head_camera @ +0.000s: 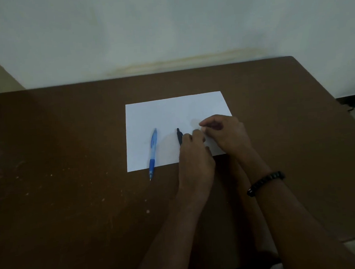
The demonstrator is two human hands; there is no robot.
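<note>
You had two pens in view: one blue pen (153,150) and one black pen (179,136). You also had one paper sheet (161,114), one table (69,141), one bracelet (265,183), and two hands: left hand (194,156), right hand (226,135).

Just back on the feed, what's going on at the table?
A person's left hand and right hand meet, fingers curled, over the right part of a white sheet on the brown table, seemingly working on something small that cannot be made out. A black pen pokes out from behind the left hand. A blue pen lies untouched on the sheet's left part, its tip over the near edge.
</note>
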